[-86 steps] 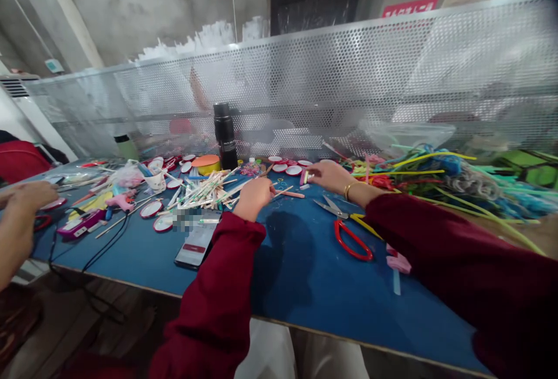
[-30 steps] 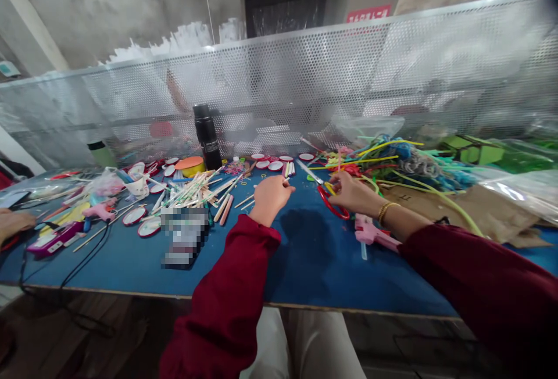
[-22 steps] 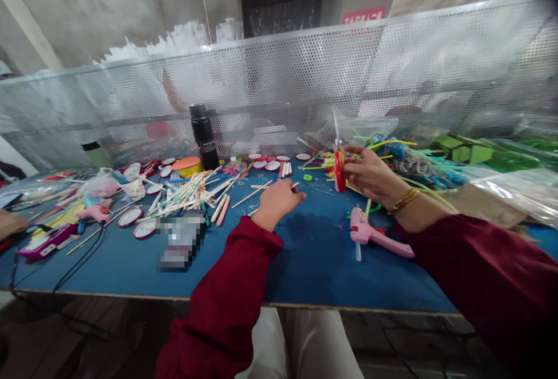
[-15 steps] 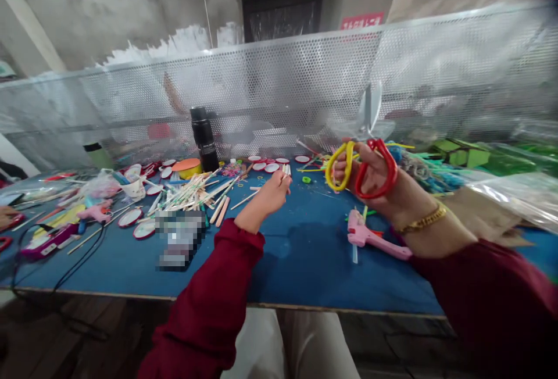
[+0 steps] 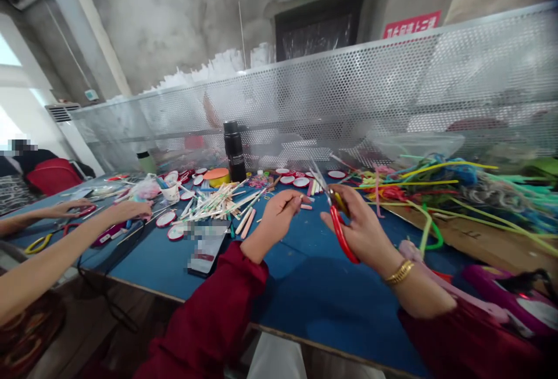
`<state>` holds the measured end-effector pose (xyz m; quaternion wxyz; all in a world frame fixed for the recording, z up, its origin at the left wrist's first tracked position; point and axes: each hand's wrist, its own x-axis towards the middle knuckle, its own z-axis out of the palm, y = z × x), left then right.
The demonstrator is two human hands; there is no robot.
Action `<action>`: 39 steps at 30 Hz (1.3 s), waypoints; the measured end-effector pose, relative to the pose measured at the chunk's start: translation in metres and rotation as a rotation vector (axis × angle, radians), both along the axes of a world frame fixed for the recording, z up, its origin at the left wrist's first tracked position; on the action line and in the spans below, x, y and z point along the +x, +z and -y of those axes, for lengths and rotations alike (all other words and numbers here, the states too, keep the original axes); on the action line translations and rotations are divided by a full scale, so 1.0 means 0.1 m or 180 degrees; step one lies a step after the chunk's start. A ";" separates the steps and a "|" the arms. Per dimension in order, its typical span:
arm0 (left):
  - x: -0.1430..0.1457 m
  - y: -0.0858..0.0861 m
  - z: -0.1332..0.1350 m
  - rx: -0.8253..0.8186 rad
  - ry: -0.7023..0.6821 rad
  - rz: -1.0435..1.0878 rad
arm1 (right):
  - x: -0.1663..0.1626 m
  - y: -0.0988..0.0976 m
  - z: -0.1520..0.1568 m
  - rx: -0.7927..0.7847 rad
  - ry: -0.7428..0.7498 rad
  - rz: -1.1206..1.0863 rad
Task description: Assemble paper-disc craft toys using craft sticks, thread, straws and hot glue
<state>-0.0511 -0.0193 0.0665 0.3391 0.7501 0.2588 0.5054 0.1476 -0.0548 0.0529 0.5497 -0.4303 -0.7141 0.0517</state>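
Observation:
My right hand is closed on a pair of scissors with one red and one yellow handle loop. The blades point up and to the left, above the blue table. Just left of them my left hand is raised with thumb and fingers pinched together. A tiny pale tip shows at its fingertips, too small to name. Short pastel sticks lie on the table behind the two hands. A pink glue gun lies partly hidden behind my right wrist.
A black bottle stands behind a heap of thin sticks. A phone lies near my left sleeve. Coloured pipe cleaners pile up at right beside a purple device. Another person's hands reach in from the left.
My right hand has lowered the scissors and turned their blades leftward, closer to my left hand. The view has swung left, bringing another person's arms into sight.

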 end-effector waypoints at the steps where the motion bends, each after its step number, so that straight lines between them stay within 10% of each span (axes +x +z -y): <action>1: -0.01 -0.02 0.00 -0.0009 0.0018 -0.0063 | 0.00 -0.03 0.00 0.0078 -0.0101 0.0262; 39: -0.03 -0.24 -0.16 0.0373 0.0397 -0.0234 | -0.12 -0.28 0.03 -0.0328 -0.0395 0.1141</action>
